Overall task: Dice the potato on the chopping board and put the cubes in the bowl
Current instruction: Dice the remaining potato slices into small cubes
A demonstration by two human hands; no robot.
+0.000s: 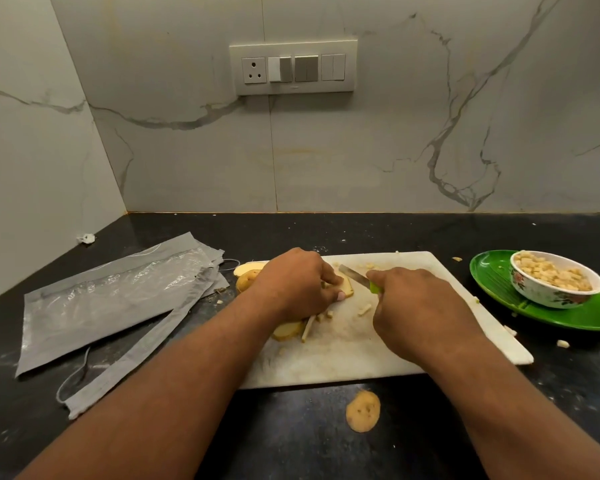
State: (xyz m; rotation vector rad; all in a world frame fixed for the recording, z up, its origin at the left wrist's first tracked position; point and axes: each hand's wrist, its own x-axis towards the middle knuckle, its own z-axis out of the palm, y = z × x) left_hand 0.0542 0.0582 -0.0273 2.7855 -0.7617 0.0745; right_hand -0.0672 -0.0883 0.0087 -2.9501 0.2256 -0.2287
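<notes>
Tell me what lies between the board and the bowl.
Head view: bare black counter with a potato scrap, then the green plate's rim between board and bowl.

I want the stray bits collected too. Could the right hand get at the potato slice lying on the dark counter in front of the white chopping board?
Probably yes: the round potato slice lies uncovered on the counter, but the right hand grips the green-handled knife.

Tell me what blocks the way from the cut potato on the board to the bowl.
Nothing visible does. The right hand with the knife sits between the potato pieces and the bowl, but the chopping board and the green plate's rim lie bare.
</notes>
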